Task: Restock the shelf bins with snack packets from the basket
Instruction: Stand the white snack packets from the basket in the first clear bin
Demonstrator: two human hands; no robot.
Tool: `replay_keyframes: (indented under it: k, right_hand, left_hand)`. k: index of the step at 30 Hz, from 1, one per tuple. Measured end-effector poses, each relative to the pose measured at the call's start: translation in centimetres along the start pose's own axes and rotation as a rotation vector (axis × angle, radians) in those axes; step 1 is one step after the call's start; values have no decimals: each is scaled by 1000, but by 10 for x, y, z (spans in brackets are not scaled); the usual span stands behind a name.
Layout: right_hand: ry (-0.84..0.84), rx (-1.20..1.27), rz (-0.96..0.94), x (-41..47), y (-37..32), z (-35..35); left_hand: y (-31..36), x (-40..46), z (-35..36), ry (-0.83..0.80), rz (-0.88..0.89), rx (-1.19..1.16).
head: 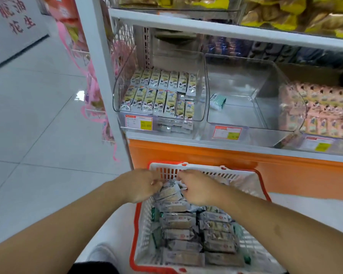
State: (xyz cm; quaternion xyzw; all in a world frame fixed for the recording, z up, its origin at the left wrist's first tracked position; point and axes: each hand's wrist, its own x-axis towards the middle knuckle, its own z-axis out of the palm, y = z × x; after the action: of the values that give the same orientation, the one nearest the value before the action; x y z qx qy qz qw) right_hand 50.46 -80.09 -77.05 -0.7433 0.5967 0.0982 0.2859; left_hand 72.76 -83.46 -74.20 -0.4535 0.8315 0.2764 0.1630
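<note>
— What stood at the far left?

— Pale floor tiles (38, 119) and pink ribbons (93, 89) hanging off the shelf's white upright (101, 76); nothing of the task lay there.

— And the left hand?

— The left hand (142, 184) was down at the far end of the basket (136, 230), a white mesh one with a red rim, standing on the floor against the orange base (206, 157) of the shelf; its fingers were curled onto a bunch of snack packets (169, 191), grasping them from the left.

— Above that?

— The left bin (160, 91), clear plastic, held two rows of small packets standing upright, the front row touching the bin's front wall; a red and yellow price tag (138, 122) sat below it.

— The right hand?

— The right hand (199, 189) met the same bunch from the other side, fingers bent and pinching it, just beside the left hand; more packets (198, 236) lay flat in rows in the basket nearer the person.

— Further right?

— The middle bin (244, 91) held only one green packet (218, 101) at its left wall; the right bin (325, 109) was stacked with pink packets; yellow bags (285, 14) filled the shelf above.
</note>
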Motion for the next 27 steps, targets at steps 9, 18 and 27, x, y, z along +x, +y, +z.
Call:
replay_keyframes:
  k: [9, 18, 27]
  right_hand:
    - [-60, -56, -45, 58, 22, 93]
    - [62, 76, 130, 63, 16, 88]
    - [208, 347, -72, 4, 9, -10]
  left_hand:
    - [-15, 21, 24, 9, -91, -61]
    - [2, 31, 14, -9, -81, -49]
    - [21, 18, -34, 43, -149, -310]
